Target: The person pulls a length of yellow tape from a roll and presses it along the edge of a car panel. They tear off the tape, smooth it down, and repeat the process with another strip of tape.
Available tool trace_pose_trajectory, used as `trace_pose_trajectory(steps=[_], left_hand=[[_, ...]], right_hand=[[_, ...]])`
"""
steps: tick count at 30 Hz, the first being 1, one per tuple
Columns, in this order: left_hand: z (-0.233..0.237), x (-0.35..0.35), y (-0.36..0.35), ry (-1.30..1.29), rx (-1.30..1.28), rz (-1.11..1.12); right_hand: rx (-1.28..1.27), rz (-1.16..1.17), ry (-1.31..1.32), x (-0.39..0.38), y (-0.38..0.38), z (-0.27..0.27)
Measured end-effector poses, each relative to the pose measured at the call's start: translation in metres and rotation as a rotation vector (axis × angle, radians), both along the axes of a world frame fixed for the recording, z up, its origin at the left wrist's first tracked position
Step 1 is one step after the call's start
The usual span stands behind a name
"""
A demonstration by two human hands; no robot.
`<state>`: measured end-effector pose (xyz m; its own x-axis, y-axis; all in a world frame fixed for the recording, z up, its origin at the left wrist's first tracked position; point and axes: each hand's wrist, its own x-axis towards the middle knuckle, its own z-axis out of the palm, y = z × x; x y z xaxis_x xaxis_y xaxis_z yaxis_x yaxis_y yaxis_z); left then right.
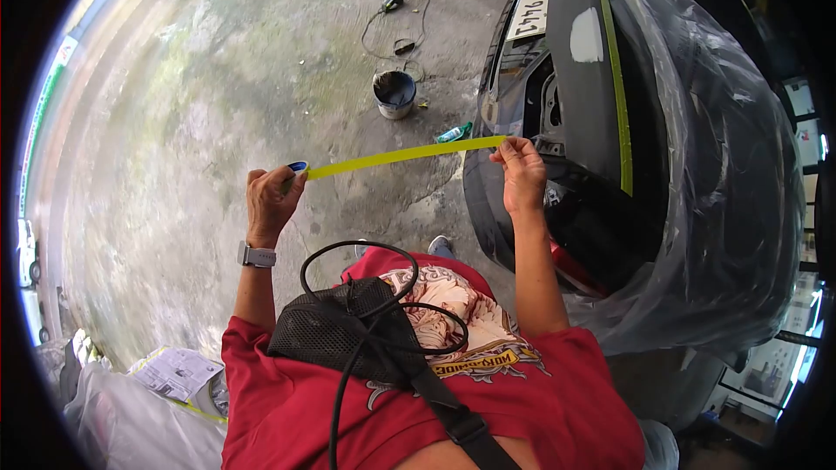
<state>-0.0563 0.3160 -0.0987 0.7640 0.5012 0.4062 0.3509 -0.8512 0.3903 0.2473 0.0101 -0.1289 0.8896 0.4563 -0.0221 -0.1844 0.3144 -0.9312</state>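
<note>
Fingers (264, 183) of the left hand (274, 202) are closed around a tape roll (298, 168), from which a yellow-green tape strip (405, 154) runs taut in the air over the concrete floor (218, 104) to the right hand (521, 176), whose fingertips (505, 146) pinch its free end just beside the rear of a dark car (583, 122). Beyond the strip a bucket (394, 93) stands on the floor near the car's left edge, and a clear plastic sheet (731, 174) drapes the car's right side
</note>
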Motion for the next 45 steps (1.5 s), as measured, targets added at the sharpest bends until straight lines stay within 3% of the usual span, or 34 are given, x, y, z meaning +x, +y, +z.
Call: trace_pose_trajectory(steps=[17,25,34,45], left_hand=[[-0.001,-0.007,-0.007,-0.014,0.008,-0.101],[0.041,-0.007,0.002,0.027,0.138,-0.052],[0.090,-0.009,0.024,-0.007,0.276,-0.073],[0.163,0.018,0.030,-0.034,0.475,-0.185]], right_hand=[[-0.042,-0.075,-0.048,-0.011,-0.011,-0.014],[0.151,-0.234,-0.017,-0.038,-0.014,-0.016],[0.202,-0.312,0.014,-0.042,-0.031,-0.018],[0.407,-0.407,0.104,-0.046,-0.043,-0.032]])
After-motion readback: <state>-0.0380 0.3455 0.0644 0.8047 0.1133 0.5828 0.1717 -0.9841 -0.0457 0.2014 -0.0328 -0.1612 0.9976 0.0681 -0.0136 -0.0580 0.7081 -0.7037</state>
